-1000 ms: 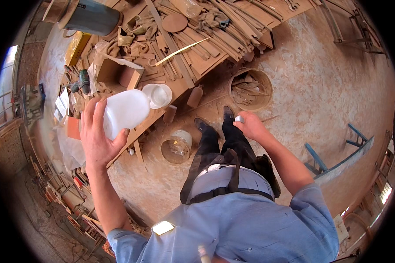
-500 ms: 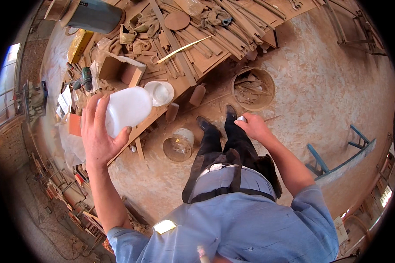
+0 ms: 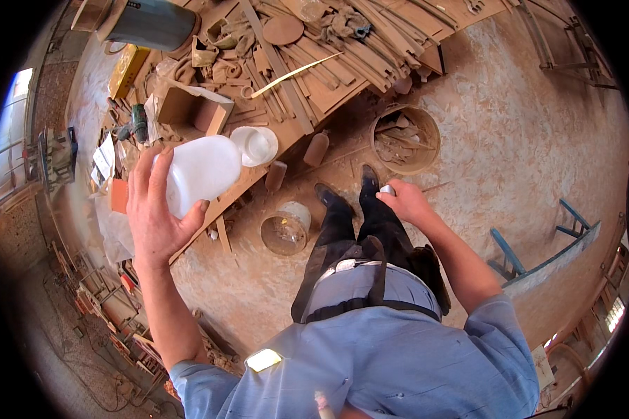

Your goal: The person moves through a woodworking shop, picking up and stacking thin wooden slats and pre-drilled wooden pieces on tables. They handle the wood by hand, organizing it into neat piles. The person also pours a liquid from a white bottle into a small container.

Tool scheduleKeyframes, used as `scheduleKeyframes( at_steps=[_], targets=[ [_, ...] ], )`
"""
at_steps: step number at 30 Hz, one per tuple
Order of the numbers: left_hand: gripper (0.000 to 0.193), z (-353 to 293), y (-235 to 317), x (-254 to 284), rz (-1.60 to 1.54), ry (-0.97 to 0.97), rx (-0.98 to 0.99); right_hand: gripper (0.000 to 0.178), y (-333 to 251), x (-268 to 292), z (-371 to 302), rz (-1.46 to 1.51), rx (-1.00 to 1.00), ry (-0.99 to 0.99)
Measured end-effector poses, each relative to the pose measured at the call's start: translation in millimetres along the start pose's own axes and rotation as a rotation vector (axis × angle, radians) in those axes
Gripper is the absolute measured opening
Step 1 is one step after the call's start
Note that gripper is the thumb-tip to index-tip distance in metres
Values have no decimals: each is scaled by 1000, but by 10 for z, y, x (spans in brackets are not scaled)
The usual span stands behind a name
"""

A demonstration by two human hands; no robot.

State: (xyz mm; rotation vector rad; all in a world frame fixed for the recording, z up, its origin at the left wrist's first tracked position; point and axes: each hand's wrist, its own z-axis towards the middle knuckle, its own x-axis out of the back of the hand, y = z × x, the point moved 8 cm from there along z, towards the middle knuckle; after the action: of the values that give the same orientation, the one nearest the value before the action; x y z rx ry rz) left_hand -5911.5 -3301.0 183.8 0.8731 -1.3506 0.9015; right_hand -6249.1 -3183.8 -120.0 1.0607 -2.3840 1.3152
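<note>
My left hand (image 3: 154, 216) is wrapped round a white plastic bottle (image 3: 206, 171), thumb on the near side and fingers over the far side. The bottle lies tilted above the bench edge, and its neck is out of sight. Just right of it stands a round white plastic tub (image 3: 262, 146) on the workbench, with whitish contents or an inner cup that I cannot make out. Lower down, out over the floor, my right hand (image 3: 409, 202) pinches a small white cap (image 3: 388, 189) between thumb and fingers.
The workbench (image 3: 286, 136) carries an open cardboard box (image 3: 189, 108), a green drill (image 3: 139, 123), wood strips (image 3: 314, 66) and dusty gloves (image 3: 346, 26). On the floor stand a scrap-filled bucket (image 3: 405, 140), a smaller bucket (image 3: 285, 230) and brown bottles (image 3: 316, 149). A blue-legged bench (image 3: 552, 251) is at right.
Hardly anything differs. The bottle stays tilted in my left hand beside the tub, and my right hand keeps its pinch on the cap.
</note>
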Motion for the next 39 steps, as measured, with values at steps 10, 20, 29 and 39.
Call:
scheduleKeyframes(
  at_steps=[10,20,29,39],
  targets=[
    [74,26,102,125,38,64,-55,40,68,-45,0,-4,8,-5],
    [77,-16,62,141,7,24,-24,40,70,-62,-13,-15,22,0],
    [78,-44,54,161,9,20,-10,40,94,-84,-13,-14,29,15],
    [77,-25,75,188,22,21,-12,40,77,-56,-11,-3,13,5]
  ],
)
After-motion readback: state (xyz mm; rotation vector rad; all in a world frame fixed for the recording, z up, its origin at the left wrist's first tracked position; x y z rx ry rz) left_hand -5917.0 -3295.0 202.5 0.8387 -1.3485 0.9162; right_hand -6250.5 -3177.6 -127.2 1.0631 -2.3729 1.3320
